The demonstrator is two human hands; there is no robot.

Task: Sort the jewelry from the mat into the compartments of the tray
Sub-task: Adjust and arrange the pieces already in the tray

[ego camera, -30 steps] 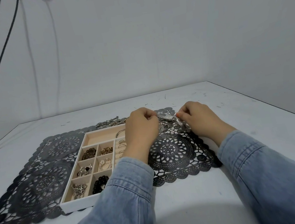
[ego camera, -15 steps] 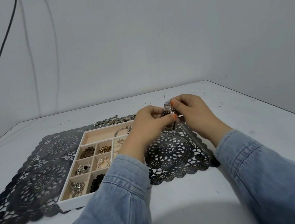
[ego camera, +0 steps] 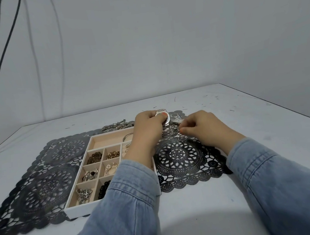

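The left hand [ego camera: 148,127] grips a silver metal-link wristwatch [ego camera: 164,118] just beyond the far right corner of the white compartmented tray [ego camera: 87,207], above the black lace-pattern mat [ego camera: 177,158]. To the right of the tray, the right hand [ego camera: 201,128] is curled with fingertips pinched low at small silver rings [ego camera: 175,132] on the mat; whether they hold one cannot be told. A silver bangle [ego camera: 128,136] lies in the tray's long far compartment.

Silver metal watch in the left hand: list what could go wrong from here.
1. The silver metal watch is pinched by its case in the left hand, its band hanging loose; it may snag the small silver rings on the black lace mat.
2. The right hand works close by and may bump the watch.
3. The left sleeve overhangs the white compartment tray and may disturb sorted pieces.
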